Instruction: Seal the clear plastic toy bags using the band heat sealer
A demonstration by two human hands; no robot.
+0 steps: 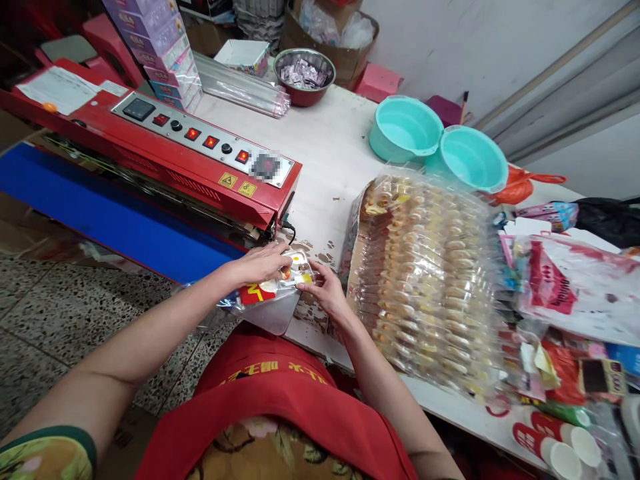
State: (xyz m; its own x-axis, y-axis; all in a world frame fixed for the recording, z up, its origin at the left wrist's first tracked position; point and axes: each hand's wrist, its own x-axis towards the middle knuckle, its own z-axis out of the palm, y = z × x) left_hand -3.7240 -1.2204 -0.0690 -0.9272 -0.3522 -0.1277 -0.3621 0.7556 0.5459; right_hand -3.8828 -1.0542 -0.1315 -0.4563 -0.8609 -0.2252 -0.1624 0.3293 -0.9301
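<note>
My left hand (263,262) lies over the top of a clear plastic packet (280,283) with red, yellow and white contents, fingers curled on it. My right hand (324,288) pinches the packet's right edge. The packet sits at the near end of a red sealing machine (165,150), where its blue conveyor belt (100,213) ends. Both hands hold the packet at the table's front edge.
A large stack of filled clear packets (425,280) lies right of my hands. Two teal basins (435,143), a metal bowl of wrapped sweets (304,75), stacked purple boxes (160,47) and loose packaging (565,287) crowd the white table (330,147). Paper cups (555,443) lie at the lower right.
</note>
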